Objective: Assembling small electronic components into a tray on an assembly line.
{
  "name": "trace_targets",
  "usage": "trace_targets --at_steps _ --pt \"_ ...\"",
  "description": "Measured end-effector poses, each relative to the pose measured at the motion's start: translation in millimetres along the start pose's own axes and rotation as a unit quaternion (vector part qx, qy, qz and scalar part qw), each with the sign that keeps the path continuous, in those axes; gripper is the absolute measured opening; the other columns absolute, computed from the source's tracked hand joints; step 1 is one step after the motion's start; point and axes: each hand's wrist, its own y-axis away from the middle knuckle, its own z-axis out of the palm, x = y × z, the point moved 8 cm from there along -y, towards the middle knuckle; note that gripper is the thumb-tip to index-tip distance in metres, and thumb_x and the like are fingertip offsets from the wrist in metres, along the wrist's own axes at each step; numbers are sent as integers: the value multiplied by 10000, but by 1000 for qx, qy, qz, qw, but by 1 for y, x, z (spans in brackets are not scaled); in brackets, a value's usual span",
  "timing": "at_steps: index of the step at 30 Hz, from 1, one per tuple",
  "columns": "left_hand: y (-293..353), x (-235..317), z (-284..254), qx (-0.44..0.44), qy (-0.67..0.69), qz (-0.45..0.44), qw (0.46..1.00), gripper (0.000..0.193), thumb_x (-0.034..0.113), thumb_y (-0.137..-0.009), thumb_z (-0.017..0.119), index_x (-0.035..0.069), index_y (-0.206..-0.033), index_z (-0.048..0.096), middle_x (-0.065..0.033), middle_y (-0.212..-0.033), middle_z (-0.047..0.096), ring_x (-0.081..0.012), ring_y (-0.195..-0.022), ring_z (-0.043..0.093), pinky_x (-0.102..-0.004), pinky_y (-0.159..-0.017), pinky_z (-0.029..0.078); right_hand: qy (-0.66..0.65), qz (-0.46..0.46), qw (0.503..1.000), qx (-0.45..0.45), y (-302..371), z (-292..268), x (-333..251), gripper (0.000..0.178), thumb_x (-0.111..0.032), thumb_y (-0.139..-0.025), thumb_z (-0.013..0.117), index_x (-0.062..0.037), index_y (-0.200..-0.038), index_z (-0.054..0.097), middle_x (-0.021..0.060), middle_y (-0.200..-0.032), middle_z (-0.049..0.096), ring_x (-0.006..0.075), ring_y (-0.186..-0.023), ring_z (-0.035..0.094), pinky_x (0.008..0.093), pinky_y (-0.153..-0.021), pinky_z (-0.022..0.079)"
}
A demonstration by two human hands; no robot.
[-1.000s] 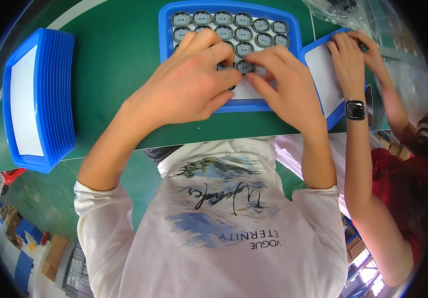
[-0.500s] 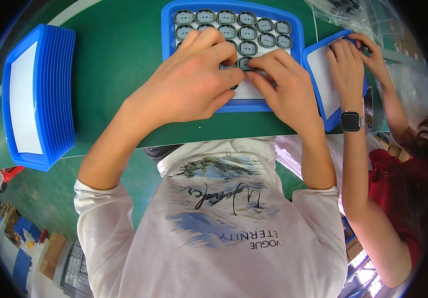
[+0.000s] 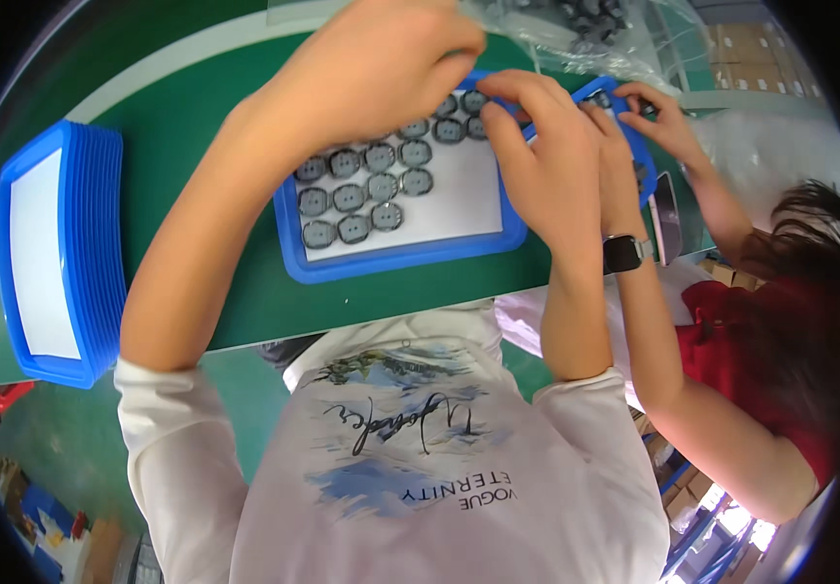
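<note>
A blue tray (image 3: 410, 258) with a white liner lies on the green table, holding rows of dark grey, rounded oval parts (image 3: 382, 186) with small holes. My left hand (image 3: 381, 63) is raised over the tray's far side, fingers curled toward the right; its fingertips are hidden and somewhat blurred. At the tray's right edge hovers my right hand (image 3: 546, 136), thumb and index finger apart beside the far-right parts, with nothing visibly held. The lower right of the liner shows white.
A stack of blue trays (image 3: 64, 263) stands at the left. Clear plastic bags (image 3: 605, 39) with dark parts lie at the far right. Beside me a co-worker's hands (image 3: 658, 117) are at another blue tray (image 3: 642, 146); a phone (image 3: 666, 219) lies near it.
My left hand has moved away from the parts, up past the tray's far side. My right hand has shifted to the tray's right edge. The whole view has also shifted.
</note>
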Motion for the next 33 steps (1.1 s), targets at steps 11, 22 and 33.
trace_targets --at_steps 11,22,33 --pt "-92 -124 106 -166 -176 -268 932 291 208 -835 686 99 -1100 734 -177 -1108 711 -359 -1034 687 -476 -890 554 191 206 956 -81 -135 67 177 301 -229 -759 672 -136 -1019 789 178 -1073 741 373 -1035 698 425 -955 538" --pt "-71 -161 56 53 -20 -184 981 187 121 -765 656 24 -910 722 -252 -874 702 -431 -879 690 -492 -777 552 32 115 989 91 -126 24 77 283 -211 -794 686 -19 -998 729 244 -934 709 394 -910 702 470 -802 541" --pt "134 -46 -57 46 -101 -255 961 140 9 -847 630 50 -974 671 -129 -1006 655 -366 -918 650 -416 -798 530 23 72 995 -70 57 25 -5 166 -80 -766 783 -42 -895 686 80 -912 581 248 -882 565 364 -758 453"
